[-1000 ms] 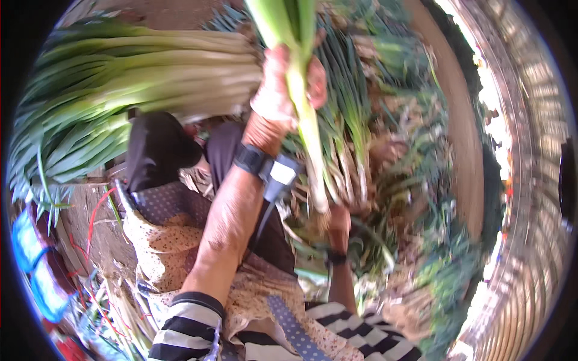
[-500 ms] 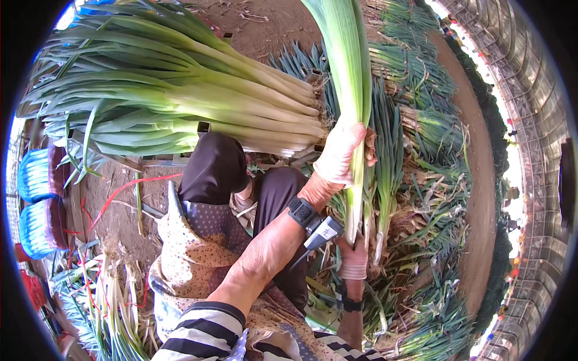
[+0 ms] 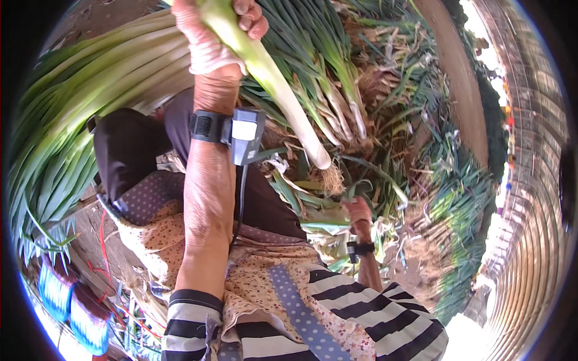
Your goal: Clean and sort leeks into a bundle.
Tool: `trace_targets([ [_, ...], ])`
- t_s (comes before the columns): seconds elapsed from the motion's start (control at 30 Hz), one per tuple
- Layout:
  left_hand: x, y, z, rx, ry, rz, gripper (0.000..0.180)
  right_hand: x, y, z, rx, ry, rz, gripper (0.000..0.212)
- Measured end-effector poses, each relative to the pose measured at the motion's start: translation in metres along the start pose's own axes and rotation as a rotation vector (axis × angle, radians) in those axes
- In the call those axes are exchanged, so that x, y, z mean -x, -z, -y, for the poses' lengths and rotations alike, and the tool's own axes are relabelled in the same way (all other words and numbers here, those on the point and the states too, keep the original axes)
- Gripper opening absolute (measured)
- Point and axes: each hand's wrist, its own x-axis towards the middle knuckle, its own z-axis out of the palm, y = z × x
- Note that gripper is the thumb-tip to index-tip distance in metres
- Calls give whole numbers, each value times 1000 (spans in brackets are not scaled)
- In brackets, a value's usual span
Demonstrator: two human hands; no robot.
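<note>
A thick leek [image 3: 292, 111] slants across the upper middle, its white end and hairy roots pointing down toward the right. My left hand [image 3: 211, 33], in a pale glove with bare fingertips, is wrapped round its green upper part, which runs out of the top edge. Lower and to the right, my right hand [image 3: 356, 207] is closed beside the litter of leaves, apart from the leek. A curled green leek leaf [image 3: 361, 188] comes out at its fingers, which are partly hidden. At the left lies a big stack of cleaned leeks [image 3: 120, 66], near my knees.
Rows of leeks [image 3: 328, 60] lie on the ground ahead, and more [image 3: 463, 216] along the right. Peeled leaves [image 3: 328, 225] litter the ground by my legs. Two blue bristly bundles [image 3: 57, 292] and red string [image 3: 103, 246] are at lower left. A curved ribbed wall [image 3: 533, 114] bounds the right.
My left hand has carried the leek up and leftward, and its rooted end now shows. My right hand has come away from its base with a leaf. The view has swung right.
</note>
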Motion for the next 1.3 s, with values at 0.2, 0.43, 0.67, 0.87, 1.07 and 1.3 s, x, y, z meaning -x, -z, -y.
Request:
trace_targets([
  [0.2, 10, -15, 25, 196, 173, 186, 71, 87, 120, 109, -1275, 140, -162, 45],
  [0.43, 10, -8, 27, 412, 225, 646, 101, 116, 122, 227, -868, 970, -226, 38],
  [0.67, 11, -8, 20, 437, 127, 646, 103, 119, 111, 278, -1087, 857, -78, 33],
  [0.87, 8, -12, 18, 311, 193, 800, 97, 94, 89, 312, -538, 920, -372, 28],
  [1.07, 21, -18, 46, -354, 148, -140, 97, 66, 92, 326, -538, 774, -717, 34],
  [1.3, 24, -18, 42, -192, 149, -81, 86, 10, 126, 327, -1056, 395, 159, 37],
])
